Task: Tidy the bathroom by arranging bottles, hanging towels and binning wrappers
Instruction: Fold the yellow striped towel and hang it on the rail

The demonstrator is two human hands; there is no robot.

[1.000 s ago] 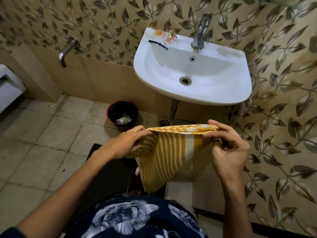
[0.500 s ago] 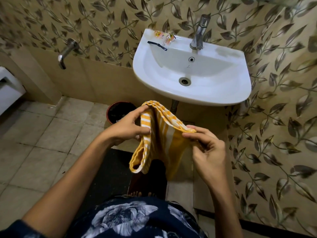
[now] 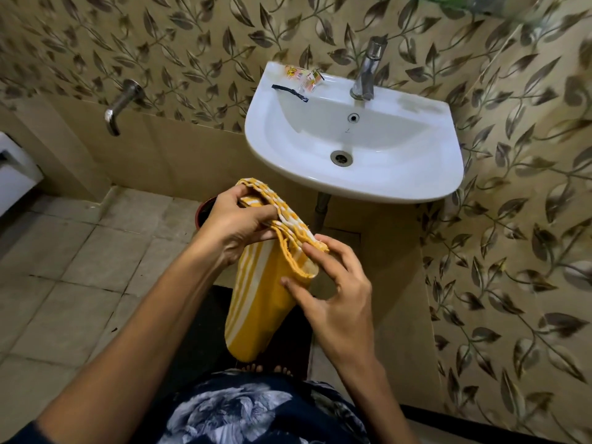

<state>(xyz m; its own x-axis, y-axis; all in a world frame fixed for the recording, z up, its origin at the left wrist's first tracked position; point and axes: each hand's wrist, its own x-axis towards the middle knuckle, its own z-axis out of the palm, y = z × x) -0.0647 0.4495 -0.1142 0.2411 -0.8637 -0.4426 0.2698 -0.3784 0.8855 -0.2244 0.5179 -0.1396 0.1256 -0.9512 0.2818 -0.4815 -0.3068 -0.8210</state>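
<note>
A yellow towel with white stripes hangs folded in front of me, below the white sink. My left hand grips its upper folded edge. My right hand pinches the same edge lower down, thumb and fingers on the cloth. On the sink's back left rim lie clear wrappers with orange print and a thin black strip. A dark red bin stands on the floor behind my left hand, mostly hidden.
A chrome faucet rises at the sink's back. A wall tap juts out at left, and a white fixture sits at the left edge. A black mat lies under my feet. Leaf-patterned walls close the right side.
The towel was stretched flat between both hands, then folded in half. Now both hands are close together on the bunched folded edge, and the towel hangs narrower.
</note>
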